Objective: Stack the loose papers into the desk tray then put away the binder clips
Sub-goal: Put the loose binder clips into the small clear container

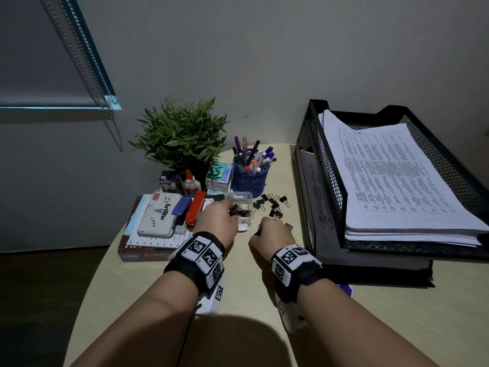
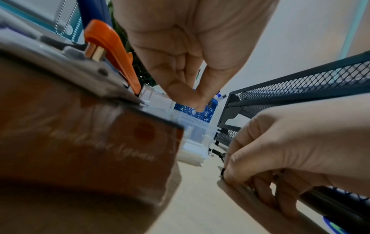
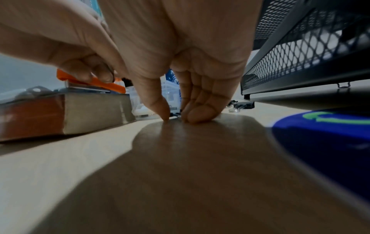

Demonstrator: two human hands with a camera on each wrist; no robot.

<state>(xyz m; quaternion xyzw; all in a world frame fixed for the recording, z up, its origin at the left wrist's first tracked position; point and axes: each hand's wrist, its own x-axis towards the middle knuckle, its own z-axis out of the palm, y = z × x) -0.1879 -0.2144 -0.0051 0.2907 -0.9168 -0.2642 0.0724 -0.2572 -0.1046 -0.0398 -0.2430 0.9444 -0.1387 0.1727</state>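
Note:
A black mesh desk tray (image 1: 330,165) at the right holds a thick stack of printed papers (image 1: 397,176). A small clear plastic box (image 1: 244,198) stands mid-table with binder clips (image 1: 239,211) inside. Several loose black binder clips (image 1: 274,203) lie just right of it. My left hand (image 1: 219,221) hovers at the box, fingertips (image 2: 199,104) pressed together above the box (image 2: 192,131); whether they hold a clip is hidden. My right hand (image 1: 272,229) rests on the table and pinches a black binder clip (image 3: 175,114) between thumb and fingers.
Left of the box, a brown book (image 1: 137,250) carries papers, a stamp pad (image 1: 158,218), a blue stapler (image 1: 181,207) and an orange stapler (image 1: 195,209). Behind stand a glue bottle (image 1: 190,184), a plant (image 1: 182,136) and a blue pen holder (image 1: 250,178). A blue object (image 3: 324,134) lies near my right wrist.

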